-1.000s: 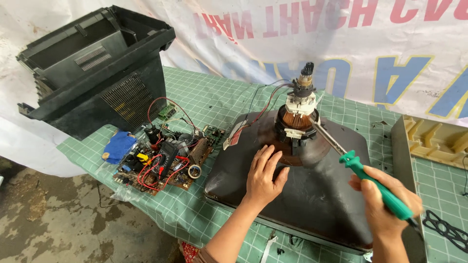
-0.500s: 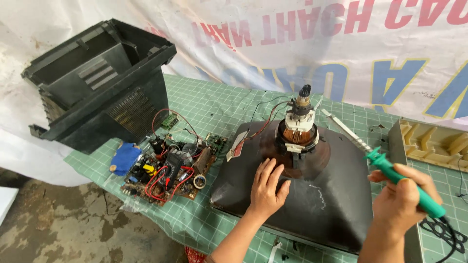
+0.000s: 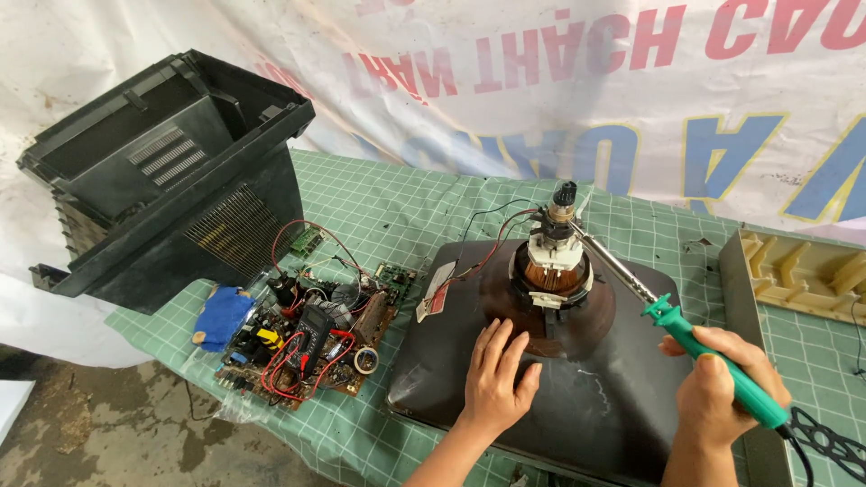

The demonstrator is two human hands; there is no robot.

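Note:
A dark picture tube lies face down on the green cutting mat, its copper-wound yoke and neck pointing up. My left hand rests flat on the tube's back, just below the yoke. My right hand grips a green-handled screwdriver; its metal shaft runs up-left and the tip reaches the neck of the tube beside the yoke's top.
A circuit board with red wires and a blue cloth lies left of the tube. A black plastic television back shell stands at far left. A beige ribbed casing sits at right. A printed banner hangs behind.
The view has shifted and drawn closer. My right hand pulled the screwdriver away from the neck, then brought its tip back to it. My left hand stays on the tube.

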